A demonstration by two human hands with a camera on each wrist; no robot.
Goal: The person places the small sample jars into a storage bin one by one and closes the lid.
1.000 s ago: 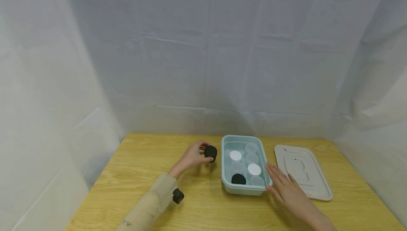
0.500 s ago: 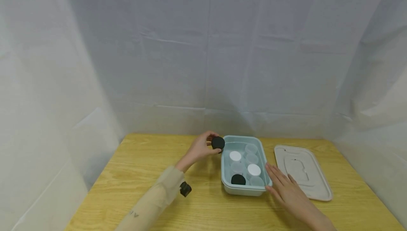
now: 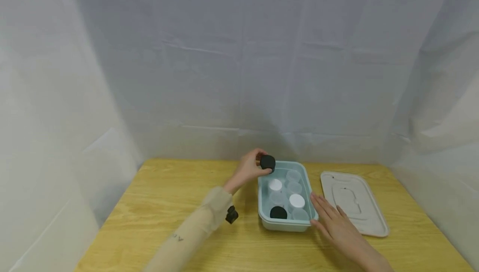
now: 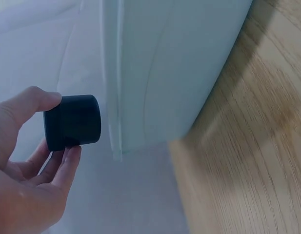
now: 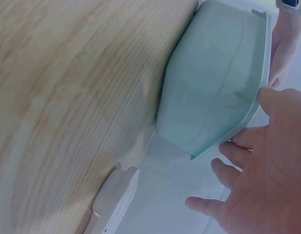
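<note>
My left hand (image 3: 253, 167) pinches a small black-capped jar (image 3: 267, 162) just above the far left corner of a pale green tub (image 3: 285, 224). The left wrist view shows the black jar (image 4: 73, 122) between thumb and fingers, beside the tub's outer wall (image 4: 160, 73). Inside the tub stand several small clear jars, two with white lids (image 3: 297, 200) and one with a black lid (image 3: 278, 212). My right hand (image 3: 331, 221) lies flat on the table with straight fingers touching the tub's near right rim (image 5: 260, 78).
The tub's flat whitish lid (image 3: 353, 203) lies on the wooden table (image 3: 161, 205) to the right of the tub. White cloth walls close in the back and both sides. A black wrist camera (image 3: 231, 214) sits on my left sleeve.
My left hand has carried the black-capped jar up and to the right, from the table left of the tub to above its far left corner. The right hand has stayed in place.
</note>
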